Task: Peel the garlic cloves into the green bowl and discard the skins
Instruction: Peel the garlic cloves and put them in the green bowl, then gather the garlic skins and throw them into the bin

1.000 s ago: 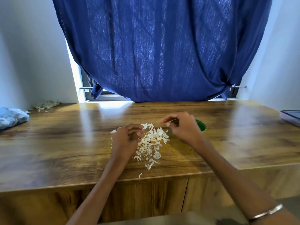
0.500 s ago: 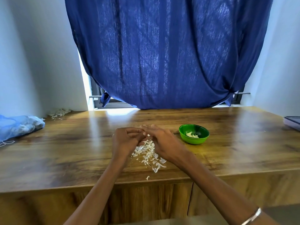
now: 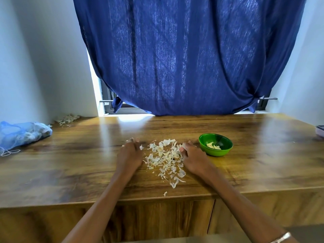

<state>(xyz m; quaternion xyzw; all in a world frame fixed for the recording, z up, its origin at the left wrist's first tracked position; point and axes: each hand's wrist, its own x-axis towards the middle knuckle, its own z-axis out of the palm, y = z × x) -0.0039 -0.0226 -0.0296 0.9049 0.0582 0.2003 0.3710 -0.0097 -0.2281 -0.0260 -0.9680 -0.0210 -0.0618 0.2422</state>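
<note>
A pile of white garlic skins lies on the wooden counter near its front edge. My left hand rests on its edge just left of the pile, fingers stretched forward. On the pile's right side is my right hand, its fingers bent against the skins, with a pale scrap at the fingertips. The green bowl stands right of my right hand and holds a few peeled cloves.
A blue mesh bag lies at the counter's far left, with another heap of skins in the back-left corner. A grey tray edge shows at the far right. A blue curtain hangs behind.
My hands were together over the pile half a second ago. They have since moved apart, one to each side of the skins, and the pile is uncovered.
</note>
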